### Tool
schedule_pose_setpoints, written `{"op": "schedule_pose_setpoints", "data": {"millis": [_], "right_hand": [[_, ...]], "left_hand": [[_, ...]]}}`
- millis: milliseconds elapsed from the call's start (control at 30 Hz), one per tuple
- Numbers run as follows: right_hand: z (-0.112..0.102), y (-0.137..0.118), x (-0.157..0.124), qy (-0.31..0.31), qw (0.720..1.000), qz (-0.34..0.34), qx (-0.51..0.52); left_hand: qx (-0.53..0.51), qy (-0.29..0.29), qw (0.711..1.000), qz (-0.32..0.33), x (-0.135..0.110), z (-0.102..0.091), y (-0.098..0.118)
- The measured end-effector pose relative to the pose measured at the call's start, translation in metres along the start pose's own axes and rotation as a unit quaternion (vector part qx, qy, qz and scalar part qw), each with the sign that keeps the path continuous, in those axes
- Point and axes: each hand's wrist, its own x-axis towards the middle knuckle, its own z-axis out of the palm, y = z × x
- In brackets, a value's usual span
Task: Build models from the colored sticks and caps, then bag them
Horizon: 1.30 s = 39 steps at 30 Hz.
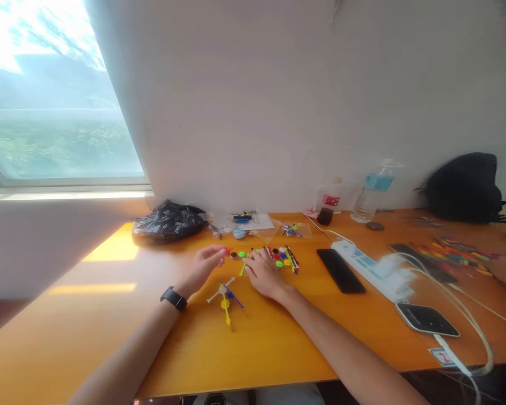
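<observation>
My left grip (208, 259) pinches one red piece (226, 251) toward the far edge of the worktop (219, 365); I cannot tell whether my right grip (263, 274) holds anything. Closer to the near edge, I count one yellow arrow (225, 305).

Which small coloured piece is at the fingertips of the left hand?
The red piece; the black disc and green disc lie apart from the left hand.

Blue-bordered sticker (442, 356) apparently reading "2", on the surface (287, 349) just below the white-edged device (428, 319), bottle label (378, 181) too blurred to read
</observation>
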Motion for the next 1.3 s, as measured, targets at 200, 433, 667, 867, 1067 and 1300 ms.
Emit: {"op": "schedule_pose_setpoints", "data": {"millis": [200,433,667,867,1067,1300], "right_hand": [[-0.001,0.001,0.002,-0.008,1.0,-0.015,-0.007],[-0.003,0.0,0.003,-0.035,0.999,-0.023,0.01],[-0.009,-0.006,0.003,-0.05,0.997,-0.061,0.009],[-0.014,-0.01,0.005,-0.011,0.994,-0.078,0.076],[-0.011,-0.008,0.005,0.031,0.994,-0.059,0.088],[-0.003,0.006,0.009,0.103,0.989,0.013,0.103]], "left_hand": [[-0.115,0.016,0.992,-0.04,0.004,-0.002,-0.009],[-0.21,0.016,0.976,-0.051,0.01,-0.005,-0.012],[-0.066,0.054,0.996,-0.038,0.009,-0.007,-0.016],[0.126,0.06,0.99,-0.004,0.006,-0.005,-0.016],[0.282,-0.004,0.958,0.048,0.004,-0.004,-0.024],[0.378,-0.093,0.914,0.115,0.001,-0.004,-0.023]]}}
